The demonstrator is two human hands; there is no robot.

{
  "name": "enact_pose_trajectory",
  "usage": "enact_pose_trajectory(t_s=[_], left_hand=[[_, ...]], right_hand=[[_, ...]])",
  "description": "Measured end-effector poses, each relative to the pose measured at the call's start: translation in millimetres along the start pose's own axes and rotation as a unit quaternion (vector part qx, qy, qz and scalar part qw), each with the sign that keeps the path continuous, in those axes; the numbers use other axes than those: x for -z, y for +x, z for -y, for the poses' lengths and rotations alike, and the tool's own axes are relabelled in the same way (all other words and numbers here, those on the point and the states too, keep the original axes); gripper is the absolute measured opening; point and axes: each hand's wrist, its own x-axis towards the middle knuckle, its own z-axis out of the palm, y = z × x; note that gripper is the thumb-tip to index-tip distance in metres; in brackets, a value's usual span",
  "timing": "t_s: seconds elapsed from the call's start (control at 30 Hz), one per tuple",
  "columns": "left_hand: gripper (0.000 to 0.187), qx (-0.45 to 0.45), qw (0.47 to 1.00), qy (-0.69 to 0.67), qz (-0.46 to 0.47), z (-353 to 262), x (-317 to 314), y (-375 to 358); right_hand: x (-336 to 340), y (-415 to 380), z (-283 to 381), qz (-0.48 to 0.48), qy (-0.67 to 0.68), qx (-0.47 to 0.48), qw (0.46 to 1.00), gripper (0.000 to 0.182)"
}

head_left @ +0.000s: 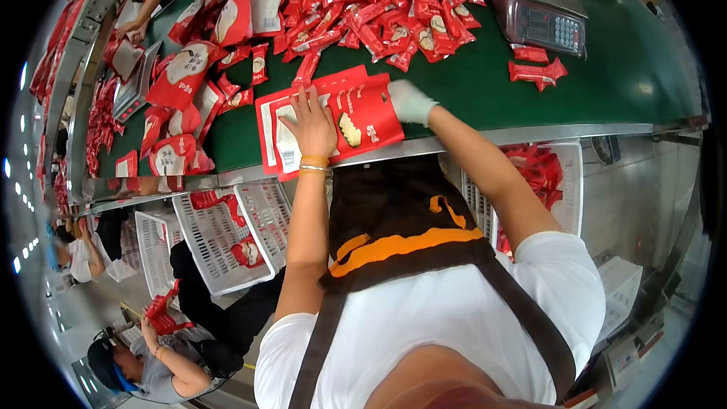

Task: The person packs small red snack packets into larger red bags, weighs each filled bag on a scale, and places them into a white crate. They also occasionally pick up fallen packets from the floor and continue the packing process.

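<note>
Flat red bags (366,123) lie in an overlapping stack at the near edge of the green table. My left hand (310,127), bare, rests on the stack with its fingers spread, beside a white panel on one bag. At the right end of the top bag is my right hand (410,103) in a white glove, its fingers closed around the bag's edge; the fingertips are partly hidden. Beyond the bags, a large heap of small red packets (379,7) covers the table's far side.
A scale (539,19) stands at the back right, with loose packets (538,72) before it. Larger filled bags (185,72) lie at the left. White baskets (219,238) are below the table edge (522,134). A seated co-worker (163,363) holds something red at the lower left.
</note>
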Motion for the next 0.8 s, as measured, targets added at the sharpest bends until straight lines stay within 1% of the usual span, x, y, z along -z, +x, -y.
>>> enact_pose_trajectory(t_s=[0.03,0.07,0.1,0.13,0.17,0.23,0.27,0.33,0.37,0.4,0.47,0.5,0.53,0.6,0.63,0.67,0.73,0.77,0.8], left_hand=[[0.054,-0.009,1.0,0.001,0.006,1,0,-1],[0.055,-0.017,1.0,0.003,0.015,1,-1,-3],[0.055,-0.018,1.0,0.001,0.016,0,-2,-2],[0.054,-0.024,1.0,-0.001,0.007,0,-3,-3],[0.054,-0.032,0.999,-0.003,-0.003,0,-3,-4],[0.053,-0.029,1.0,-0.005,0.002,-1,-1,-5],[0.053,-0.023,1.0,-0.008,0.007,-1,1,-3],[0.053,-0.021,1.0,-0.015,0.002,0,1,-3],[0.053,-0.022,0.999,-0.023,0.0,0,1,-5],[0.053,-0.02,0.999,-0.024,-0.001,1,0,-6],[0.052,-0.018,0.999,-0.038,0.002,2,-1,-5],[0.052,-0.016,0.999,-0.04,0.0,2,-4,-3],[0.052,-0.018,0.999,-0.043,-0.008,3,-6,-3],[0.052,-0.026,0.999,-0.041,-0.006,4,-4,-7],[0.052,-0.021,0.999,-0.044,0.003,3,-2,-6],[0.052,-0.014,0.999,-0.049,0.008,2,-1,-5],[0.052,-0.016,0.999,-0.048,0.001,2,0,-4],[0.052,-0.017,0.999,-0.05,-0.002,1,-1,-5],[0.052,-0.015,0.999,-0.052,-0.003,1,-1,-5]], right_hand=[[20,-17,4,-0.236,0.109,0.03,0.965,0.029],[38,-10,-21,-0.398,0.062,0.07,0.913,0.035],[60,-10,-26,-0.479,-0.033,0.014,0.877,0.039],[78,-12,-29,-0.55,-0.126,-0.044,0.824,0.044],[83,-10,-39,-0.551,-0.125,-0.048,0.824,0.044],[90,2,-58,-0.445,-0.153,-0.144,0.871,0.054],[94,7,-65,-0.447,-0.153,-0.14,0.87,0.054],[92,9,-82,-0.441,-0.036,-0.115,0.889,0.053],[83,8,-93,-0.496,0.013,-0.105,0.862,0.052],[75,1,-87,-0.495,0.011,-0.103,0.863,0.052],[54,-20,-77,-0.599,-0.007,-0.065,0.798,0.049],[49,-25,-67,-0.619,0.001,-0.015,0.785,0.046],[48,-27,-58,-0.61,0.019,0.03,0.792,0.046],[41,-14,-70,-0.562,0.001,0.07,0.824,0.049],[42,-8,-80,-0.492,-0.065,0.035,0.867,0.056],[46,-5,-82,-0.494,-0.064,0.037,0.866,0.056],[54,0,-81,-0.461,-0.153,0.027,0.874,0.062],[58,-3,-82,-0.42,-0.159,0.004,0.893,0.065],[60,-3,-81,-0.419,-0.161,0.006,0.893,0.065]])
